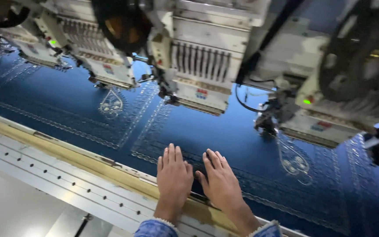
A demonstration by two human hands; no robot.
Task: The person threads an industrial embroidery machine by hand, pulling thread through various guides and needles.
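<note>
A wide sheet of dark blue fabric with pale stitched borders and teardrop motifs lies stretched under a row of embroidery machine heads. My left hand lies flat, palm down, on the fabric's near edge, fingers together and holding nothing. Right beside it my right hand also rests flat on the cloth, fingers extended toward the machine. Both wrists cross the wooden frame bar along the fabric's front edge. Blue sleeve cuffs show at the bottom of the view.
Several white machine heads with needle rows hang low over the cloth, one directly beyond my hands and another to the right with a green light. A grey metal rail with holes runs along the front.
</note>
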